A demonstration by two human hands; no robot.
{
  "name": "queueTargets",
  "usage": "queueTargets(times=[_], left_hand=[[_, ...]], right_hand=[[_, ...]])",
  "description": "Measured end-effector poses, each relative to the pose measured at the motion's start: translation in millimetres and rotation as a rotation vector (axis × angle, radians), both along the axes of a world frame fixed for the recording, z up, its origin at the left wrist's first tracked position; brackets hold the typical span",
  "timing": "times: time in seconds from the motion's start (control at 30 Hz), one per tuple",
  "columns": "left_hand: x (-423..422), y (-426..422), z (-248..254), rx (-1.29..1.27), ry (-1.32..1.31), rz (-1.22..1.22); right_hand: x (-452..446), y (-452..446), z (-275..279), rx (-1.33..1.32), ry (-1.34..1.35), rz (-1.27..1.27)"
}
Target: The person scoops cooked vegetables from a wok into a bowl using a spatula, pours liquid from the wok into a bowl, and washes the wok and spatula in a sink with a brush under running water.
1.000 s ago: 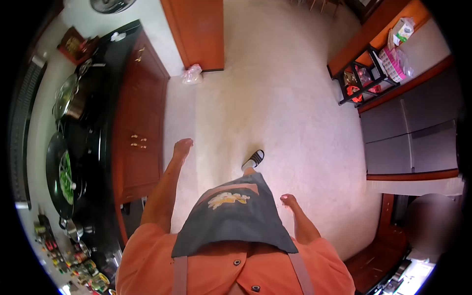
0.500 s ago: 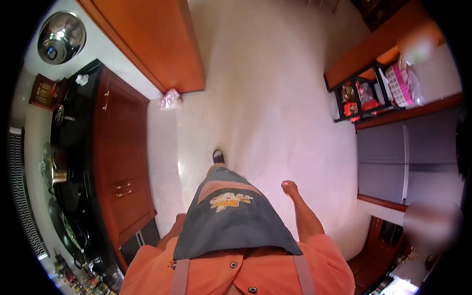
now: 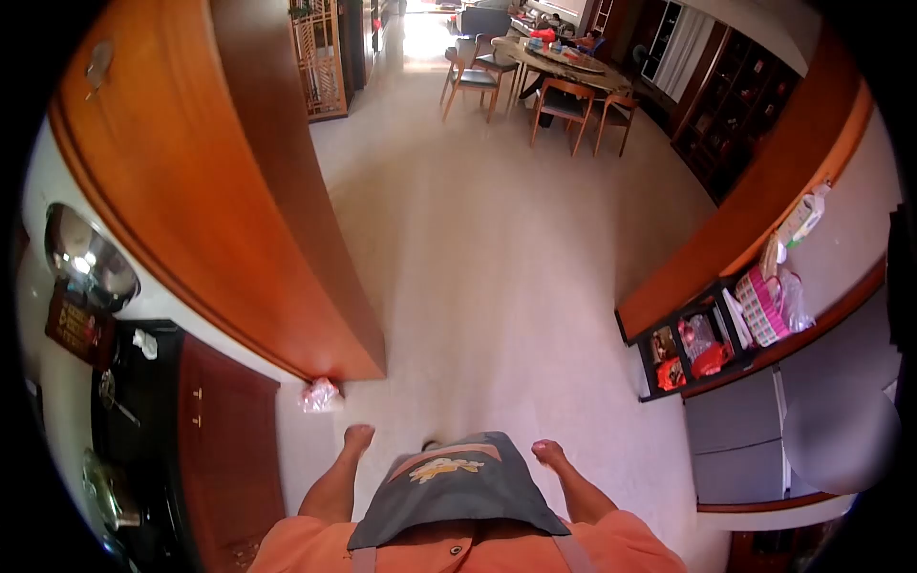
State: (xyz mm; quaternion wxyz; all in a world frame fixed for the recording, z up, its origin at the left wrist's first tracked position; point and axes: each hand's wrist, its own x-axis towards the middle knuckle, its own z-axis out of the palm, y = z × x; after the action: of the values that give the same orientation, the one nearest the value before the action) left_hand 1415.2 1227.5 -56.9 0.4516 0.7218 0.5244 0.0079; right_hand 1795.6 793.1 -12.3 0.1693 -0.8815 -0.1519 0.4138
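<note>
My left hand [image 3: 358, 438] hangs low in front of my body, small in view, its fingers curled in, and no object shows in it. On the other side, my right hand [image 3: 547, 453] is held forward with the fingers closed; nothing can be seen sticking out of it. Between my hands hangs the dark grey apron [image 3: 458, 492] with a cartoon print, worn over an orange shirt [image 3: 621, 542]. Neither hand touches any object. The nearest thing to my left hand is a clear and pink plastic bag [image 3: 321, 394] on the floor.
A wooden door panel [image 3: 191, 172] stands left, beside a black counter [image 3: 143, 420] with red cabinets [image 3: 224, 430]. On the right is a black rack [image 3: 697, 349] with bags. Beyond the opening stand a round table [image 3: 564, 62] and wooden chairs [image 3: 564, 105].
The view has tilted up and moved forward, so the dining area now shows. My left hand has swung forward into view. The counter and rack have shifted lower.
</note>
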Motion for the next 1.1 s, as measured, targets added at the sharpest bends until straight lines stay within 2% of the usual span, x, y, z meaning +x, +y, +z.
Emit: queueTargets(times=[0.07,0.1,0.17,0.23,0.3,0.33,0.37,0.43,0.5,0.57,0.63,0.7,0.73,0.77,0.8,0.83,0.87,0.9,0.93,0.97,1.03,1.07,1.1], left_hand=[[70,67,14,0.236,-0.015,-0.229],[102,100,19,0.353,-0.038,-0.327],[164,125,94,0.161,-0.109,-0.065],[199,160,90,0.157,-0.178,0.034],[205,171,52,0.125,-0.141,0.120],[202,178,15,0.102,-0.083,0.152],[197,181,-6,0.079,-0.032,0.186],[188,163,-2,-0.085,0.242,0.162],[171,124,-18,-0.284,0.341,0.404],[171,89,-8,-0.392,0.307,0.548],[184,52,12,-0.490,0.258,0.706],[199,23,12,-0.534,0.341,0.678],[213,18,18,-0.560,0.361,0.650],[223,5,7,-0.634,0.198,0.889],[232,-7,-3,-0.685,0.036,1.135],[247,-7,0,-0.579,0.001,1.047],[266,6,9,-0.478,-0.030,0.954],[279,5,-4,-0.424,-0.126,1.003],[294,7,-11,-0.372,-0.225,1.045],[318,7,-25,-0.376,-0.417,1.224],[364,91,13,-0.502,0.059,1.250],[377,118,29,-0.499,0.020,1.248],[386,129,28,-0.474,0.001,1.251]], right_hand=[[29,30,-36,0.120,0.022,-0.022],[48,46,-39,0.089,0.021,-0.022],[80,78,-57,0.023,0.030,-0.004],[142,95,-100,0.015,0.069,-0.009],[197,106,-125,-0.055,0.207,0.003],[221,124,-105,-0.066,0.233,-0.023],[237,147,-66,-0.022,0.274,-0.197],[303,175,-87,-0.143,0.350,-0.149],[367,204,-89,-0.008,0.455,-0.151],[416,264,-69,-0.132,0.383,-0.055],[494,303,-127,-0.143,0.302,0.245],[520,380,-96,0.000,0.218,0.205],[538,421,-90,0.041,0.342,0.149],[553,465,-84,0.082,0.463,0.088],[555,511,-64,0.100,0.467,0.033],[553,554,-47,0.119,0.471,-0.024],[553,596,-41,0.126,0.457,0.026],[541,624,-59,0.139,0.465,0.082],[548,654,-51,0.169,0.453,0.182],[555,678,-37,0.121,0.402,0.236],[552,740,-37,0.079,0.323,0.353],[587,767,-58,0.069,0.545,0.353],[580,794,-48,0.077,0.468,0.416]])
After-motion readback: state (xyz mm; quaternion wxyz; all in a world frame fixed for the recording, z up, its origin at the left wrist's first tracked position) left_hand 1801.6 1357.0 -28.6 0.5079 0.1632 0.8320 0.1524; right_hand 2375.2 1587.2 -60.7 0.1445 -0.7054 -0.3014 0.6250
